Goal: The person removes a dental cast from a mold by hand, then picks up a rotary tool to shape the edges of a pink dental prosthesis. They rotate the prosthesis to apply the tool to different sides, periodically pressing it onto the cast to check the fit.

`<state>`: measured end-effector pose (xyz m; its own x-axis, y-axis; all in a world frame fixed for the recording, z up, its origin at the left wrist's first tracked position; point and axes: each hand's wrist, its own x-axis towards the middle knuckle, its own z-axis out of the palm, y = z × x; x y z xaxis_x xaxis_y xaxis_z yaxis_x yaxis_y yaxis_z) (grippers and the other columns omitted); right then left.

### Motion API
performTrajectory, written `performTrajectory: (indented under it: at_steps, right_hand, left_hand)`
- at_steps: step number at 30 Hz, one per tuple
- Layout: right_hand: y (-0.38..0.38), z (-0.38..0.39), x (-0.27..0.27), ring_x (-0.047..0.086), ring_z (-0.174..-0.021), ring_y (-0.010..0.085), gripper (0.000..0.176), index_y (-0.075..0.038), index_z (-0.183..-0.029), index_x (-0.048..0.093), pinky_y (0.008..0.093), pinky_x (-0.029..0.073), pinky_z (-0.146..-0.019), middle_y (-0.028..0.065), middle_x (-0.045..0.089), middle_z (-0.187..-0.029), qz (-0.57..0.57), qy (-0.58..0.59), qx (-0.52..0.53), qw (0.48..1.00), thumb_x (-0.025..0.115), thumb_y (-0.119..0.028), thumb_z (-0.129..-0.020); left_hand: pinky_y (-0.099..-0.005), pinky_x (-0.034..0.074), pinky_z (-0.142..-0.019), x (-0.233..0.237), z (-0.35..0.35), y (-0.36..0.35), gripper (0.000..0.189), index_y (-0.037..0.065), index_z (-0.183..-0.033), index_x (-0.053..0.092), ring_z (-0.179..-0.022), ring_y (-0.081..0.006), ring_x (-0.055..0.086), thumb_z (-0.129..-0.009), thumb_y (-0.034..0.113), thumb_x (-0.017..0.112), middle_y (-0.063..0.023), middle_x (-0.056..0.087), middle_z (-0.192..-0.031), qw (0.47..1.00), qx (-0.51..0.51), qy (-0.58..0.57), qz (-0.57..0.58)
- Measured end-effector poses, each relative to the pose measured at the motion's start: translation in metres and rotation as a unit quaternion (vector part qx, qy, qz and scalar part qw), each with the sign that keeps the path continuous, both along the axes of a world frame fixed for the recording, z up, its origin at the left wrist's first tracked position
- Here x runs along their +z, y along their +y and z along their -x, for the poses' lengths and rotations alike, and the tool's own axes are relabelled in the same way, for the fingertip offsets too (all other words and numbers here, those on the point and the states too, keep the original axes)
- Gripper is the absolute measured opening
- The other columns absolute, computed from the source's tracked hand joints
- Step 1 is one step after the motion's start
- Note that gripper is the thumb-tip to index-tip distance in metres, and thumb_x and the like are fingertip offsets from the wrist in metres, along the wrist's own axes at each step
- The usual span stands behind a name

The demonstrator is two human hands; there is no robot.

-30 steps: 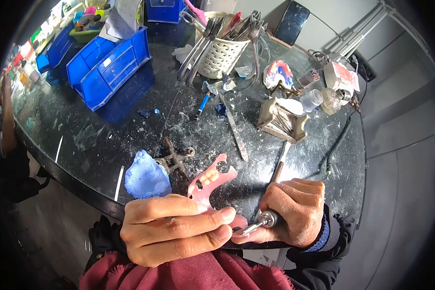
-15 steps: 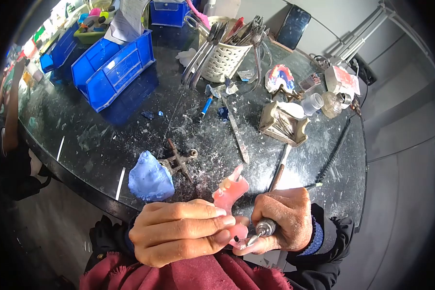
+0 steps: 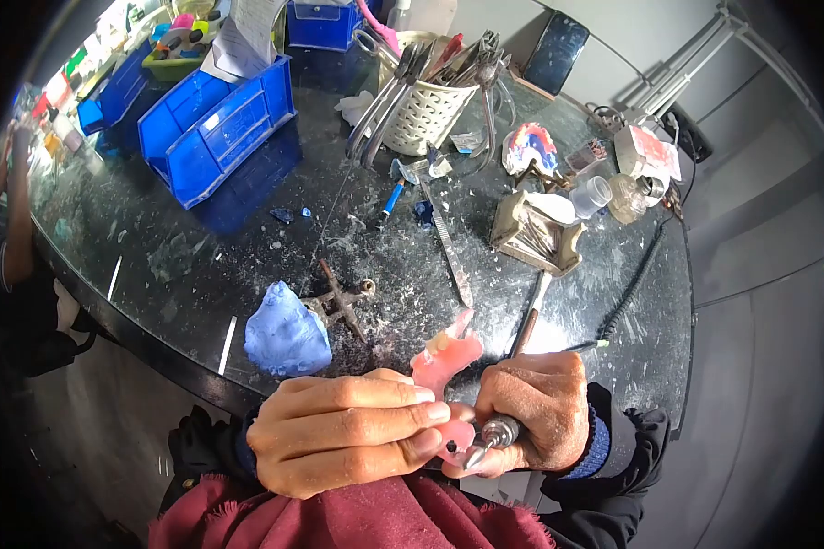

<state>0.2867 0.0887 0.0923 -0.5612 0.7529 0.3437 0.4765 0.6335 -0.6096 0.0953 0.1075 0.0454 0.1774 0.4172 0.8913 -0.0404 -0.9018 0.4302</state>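
From far off I see a black, curved surface (image 3: 233, 261) sprinkled with white crumbs (image 3: 410, 297). On it sit a blue plastic bin (image 3: 224, 151), a white basket (image 3: 423, 121), a thin metal tool (image 3: 447, 252), a metal cross (image 3: 341, 307) and a light-blue lump (image 3: 288, 334).

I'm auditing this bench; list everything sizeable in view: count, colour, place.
toothed plate: one, pink, in left hand
rotary tool: one, silver, in right hand
lump: one, blue, near left
metal cross: one, brown, beside lump
ridged tool: one, silver, centre
tool basket: one, cream, far centre
bins: at least three, blue, far left
tray: one, beige, right
dental model: one, multicoloured, far right
phone-like slab: one, black, far right
bench: one, dark, underneath
cloth: one, maroon, front
left hand: one, black-sleeved, front
right hand: one, black-sleeved, front
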Motion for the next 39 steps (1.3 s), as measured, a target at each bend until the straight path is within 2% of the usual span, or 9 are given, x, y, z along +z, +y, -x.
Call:
performTrajectory:
  at_steps: [3, 11, 15, 24, 27, 33, 34, 39]
  right_hand:
    - [0.001, -0.003, 0.001, 0.055, -0.045, 0.0159, 0.042, -0.008, -0.067, 0.055, 0.0273, 0.042, -0.039, 0.0012, 0.055, -0.057, -0.052, -0.037, -0.002, 0.998, 0.076, -0.044, -0.064]
    - [0.001, -0.002, 0.003, 0.053, -0.044, 0.0132, 0.046, -0.010, -0.064, 0.051, 0.0268, 0.039, -0.038, -0.0010, 0.052, -0.056, -0.051, -0.065, -0.037, 0.996, 0.076, -0.050, -0.063]
    - [0.003, -0.005, 0.001, 0.052, -0.044, 0.0129, 0.047, -0.011, -0.064, 0.051, 0.0262, 0.039, -0.038, -0.0008, 0.052, -0.056, -0.085, -0.072, -0.019, 0.994, 0.075, -0.051, -0.063]
    - [0.006, -0.006, 0.003, 0.051, -0.042, 0.0126, 0.048, -0.010, -0.062, 0.050, 0.0253, 0.039, -0.038, 0.0000, 0.052, -0.056, -0.104, -0.088, -0.023, 0.990, 0.074, -0.052, -0.062]
    - [0.006, -0.006, 0.003, 0.050, -0.041, 0.0124, 0.049, -0.010, -0.061, 0.050, 0.0253, 0.038, -0.037, -0.0004, 0.050, -0.055, -0.126, -0.087, -0.025, 0.988, 0.075, -0.052, -0.061]
    - [0.002, -0.007, 0.005, 0.049, -0.040, 0.0116, 0.048, -0.009, -0.062, 0.049, 0.0244, 0.036, -0.036, -0.0013, 0.047, -0.053, -0.143, -0.136, -0.090, 0.976, 0.077, -0.049, -0.059]
    - [0.001, -0.007, 0.005, 0.048, -0.039, 0.0115, 0.047, -0.010, -0.062, 0.049, 0.0244, 0.036, -0.036, -0.0014, 0.047, -0.053, -0.151, -0.147, -0.098, 0.973, 0.077, -0.048, -0.059]
    - [0.001, -0.007, 0.010, 0.046, -0.038, 0.0095, 0.048, -0.010, -0.061, 0.048, 0.0231, 0.033, -0.035, -0.0037, 0.045, -0.052, -0.187, -0.197, -0.117, 0.955, 0.078, -0.047, -0.057]
  left_hand:
    - [-0.0286, 0.058, -0.060, 0.002, 0.001, 0.001, 0.011, -0.002, -0.073, 0.065, -0.072, -0.0171, 0.064, -0.068, 0.000, 0.075, -0.0106, 0.067, -0.078, 1.000, -0.013, 0.011, -0.004]
    - [-0.0272, 0.058, -0.062, 0.004, 0.007, 0.003, 0.012, -0.001, -0.075, 0.066, -0.078, -0.0177, 0.064, -0.067, 0.002, 0.075, -0.0102, 0.067, -0.082, 0.999, -0.011, 0.043, -0.022]
    - [-0.0266, 0.058, -0.062, 0.000, 0.006, 0.004, 0.012, 0.000, -0.076, 0.067, -0.080, -0.0174, 0.063, -0.068, 0.002, 0.075, -0.0098, 0.067, -0.083, 0.999, -0.006, 0.036, -0.036]
    - [-0.0261, 0.058, -0.071, -0.003, 0.009, 0.003, 0.017, 0.003, -0.085, 0.068, -0.088, -0.0166, 0.062, -0.069, 0.004, 0.074, -0.0066, 0.067, -0.092, 0.998, -0.007, 0.057, -0.032]
    - [-0.0241, 0.057, -0.067, 0.001, 0.010, 0.003, 0.016, 0.004, -0.082, 0.069, -0.086, -0.0143, 0.061, -0.067, 0.003, 0.075, -0.0052, 0.067, -0.089, 0.997, 0.005, 0.070, -0.031]
    - [-0.0158, 0.047, -0.052, -0.004, -0.001, 0.005, 0.019, 0.007, -0.076, 0.071, -0.075, -0.0076, 0.054, -0.060, 0.002, 0.079, -0.0003, 0.068, -0.081, 0.991, 0.103, 0.002, -0.081]
    - [-0.0141, 0.044, -0.053, -0.005, 0.000, 0.005, 0.022, 0.009, -0.077, 0.072, -0.075, -0.0069, 0.053, -0.058, 0.004, 0.081, 0.0028, 0.068, -0.081, 0.990, 0.114, 0.015, -0.077]
    - [-0.0138, 0.044, -0.062, 0.001, 0.005, 0.004, 0.024, 0.012, -0.077, 0.072, -0.075, -0.0071, 0.054, -0.055, 0.008, 0.082, 0.0060, 0.068, -0.080, 0.986, 0.134, 0.068, -0.068]
